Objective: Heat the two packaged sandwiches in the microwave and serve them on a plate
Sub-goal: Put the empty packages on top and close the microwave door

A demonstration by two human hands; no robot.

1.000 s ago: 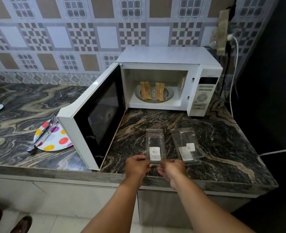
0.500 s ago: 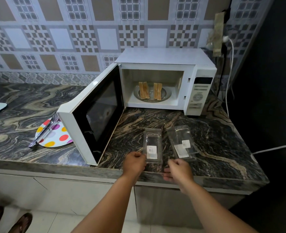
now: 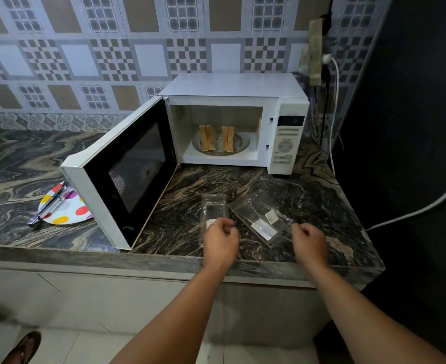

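Two sandwiches, a left one [image 3: 206, 137] and a right one [image 3: 227, 139], stand on edge on the glass turntable [image 3: 243, 143] inside the white microwave [image 3: 232, 86]. Its door [image 3: 127, 174] is swung wide open to the left. Two empty clear plastic packs lie on the counter in front, a left pack [image 3: 214, 207] and a right pack [image 3: 258, 216]. My left hand [image 3: 220, 240] hovers over the near end of the left pack with loosely curled fingers and hides that end. My right hand [image 3: 309, 243] is just right of the right pack, loosely curled and holding nothing.
A polka-dot plate [image 3: 68, 210] with metal tongs [image 3: 50, 204] across it sits on the marble counter [image 3: 321, 206] left of the door, partly hidden by it. Cables hang by a wall socket [image 3: 317, 56] at the right. The dark wall closes the right side.
Both hands were together at the near end of the left pack. They have come apart: my right hand moved right past the right pack, and my left hand shifted slightly forward.
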